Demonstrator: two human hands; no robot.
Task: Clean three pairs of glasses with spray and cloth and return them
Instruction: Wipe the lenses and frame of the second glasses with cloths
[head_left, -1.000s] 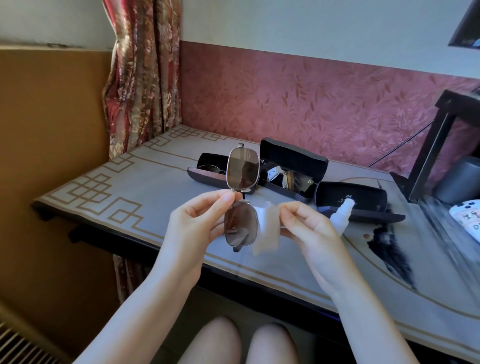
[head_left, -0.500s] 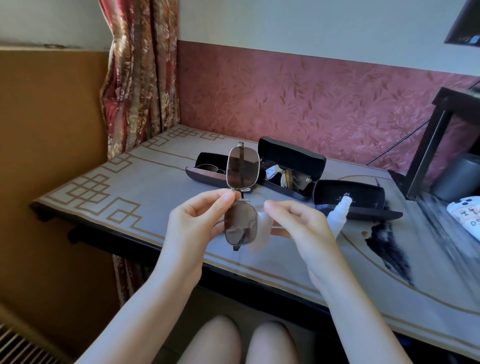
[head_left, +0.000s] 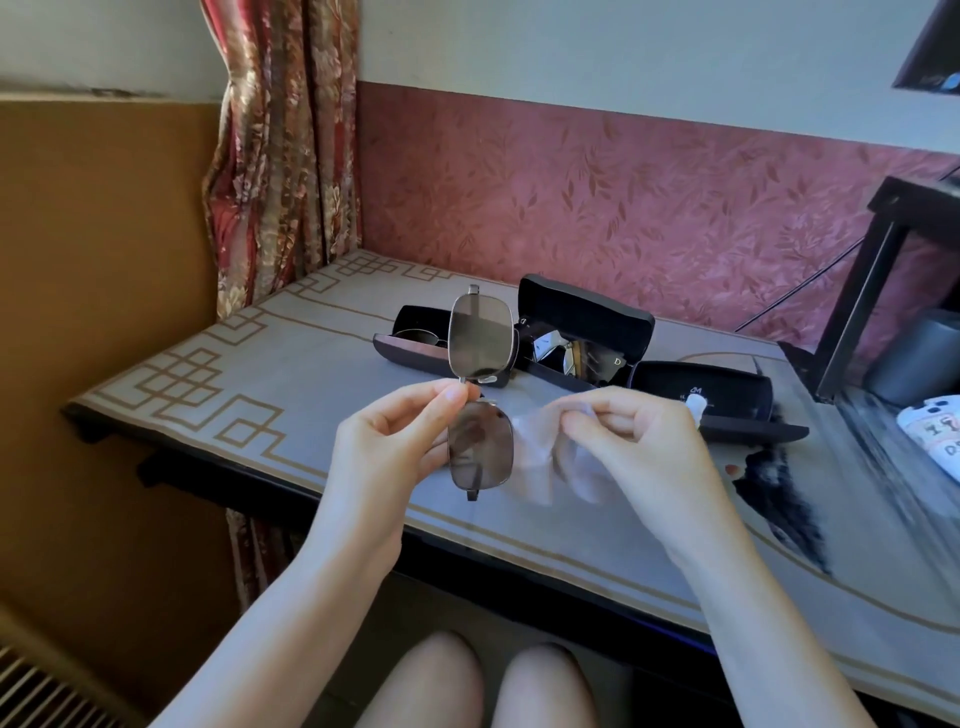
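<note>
My left hand (head_left: 395, 441) pinches a pair of metal-framed sunglasses (head_left: 480, 338) at the bridge, held on end with one brown lens above the other. My right hand (head_left: 634, 441) pinches a white cleaning cloth (head_left: 540, 457), which hangs blurred just right of the lower lens. Three open black cases lie behind on the table: the left case (head_left: 410, 343) holds dark glasses, the middle case (head_left: 587, 322) holds mirrored glasses, and the right case (head_left: 727, 395) shows no glasses. The tip of a white spray bottle (head_left: 696, 402) peeks out beside my right hand.
The grey table (head_left: 260, 374) with its gold border pattern runs to a near edge above my knees. A black stand (head_left: 872, 280), a grey cylinder (head_left: 919, 358) and a white patterned object (head_left: 935, 431) sit at the right. A curtain (head_left: 280, 156) hangs at the back left.
My right hand has lifted the cloth off the lower lens and shifted right, the cloth now hanging loose and blurred. The left hand and glasses stay nearly still.
</note>
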